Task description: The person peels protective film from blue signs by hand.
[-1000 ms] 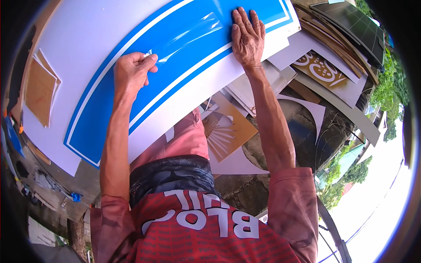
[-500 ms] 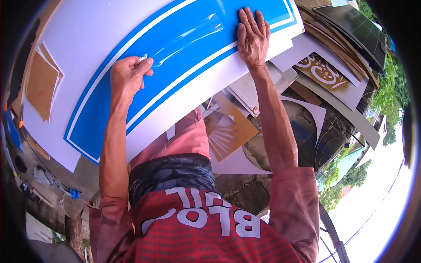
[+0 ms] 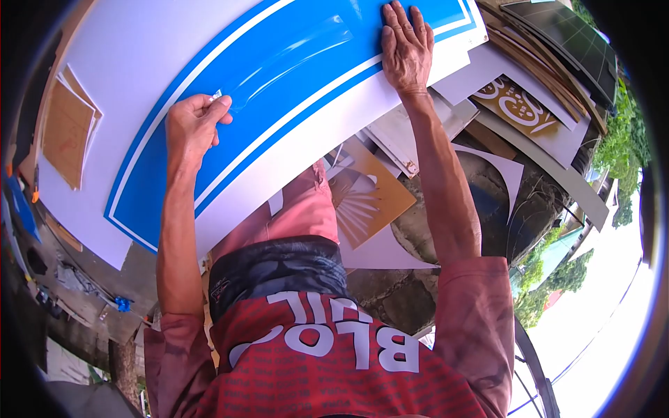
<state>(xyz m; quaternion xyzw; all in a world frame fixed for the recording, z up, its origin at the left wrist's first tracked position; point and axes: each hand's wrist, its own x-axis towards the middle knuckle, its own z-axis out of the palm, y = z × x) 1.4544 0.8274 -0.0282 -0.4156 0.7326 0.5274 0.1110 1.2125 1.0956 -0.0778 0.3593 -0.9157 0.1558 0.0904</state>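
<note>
A curved blue panel with a white border line (image 3: pixel 279 87) lies across the white board in front of me. My left hand (image 3: pixel 193 125) pinches the end of a clear film strip (image 3: pixel 286 63), which stretches over the blue surface towards the upper right. Glossy streaks show along the strip. My right hand (image 3: pixel 408 52) rests flat, fingers extended, on the panel's lower edge near its right end. Its palm covers part of the white line.
Brown and white sheets (image 3: pixel 70 132) sit at the left. At the right are a stencil with cut-out shapes (image 3: pixel 519 108), wood strips (image 3: pixel 543 66) and a dark tiled panel (image 3: pixel 564 35). Another brown stencil (image 3: pixel 369 195) lies below the board.
My left hand has moved slightly left, drawing the film's end with it. My right hand remains flat on the panel, and the view has shifted a little.
</note>
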